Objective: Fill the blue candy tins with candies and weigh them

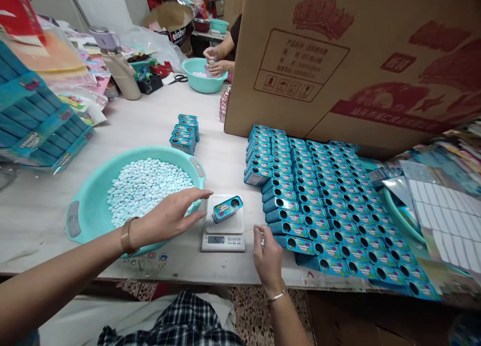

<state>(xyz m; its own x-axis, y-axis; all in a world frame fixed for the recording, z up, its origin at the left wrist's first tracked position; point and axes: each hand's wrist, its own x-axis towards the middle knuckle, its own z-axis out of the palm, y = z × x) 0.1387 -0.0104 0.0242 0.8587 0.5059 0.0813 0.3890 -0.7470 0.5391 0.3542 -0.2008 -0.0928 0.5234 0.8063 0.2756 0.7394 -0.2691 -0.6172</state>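
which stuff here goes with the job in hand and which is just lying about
Seemingly in use:
- scale
- box on it
- bowl
- candies
- boxes in rows

Seemingly lying about:
- flask
- scissors
- plastic bag

- Scale (pixel 224 246) display: digits resembling 1537 (decimal point unclear)
- Blue box (pixel 227 209) on it: "CARAMELO", second line blurred
- Rows of blue boxes (pixel 303 246): "CARAMELO" again
- Cardboard carton (pixel 361 45): "汕头市" on a red band, four framed handling symbols
- Brown package (pixel 171 16) behind: "eishu"
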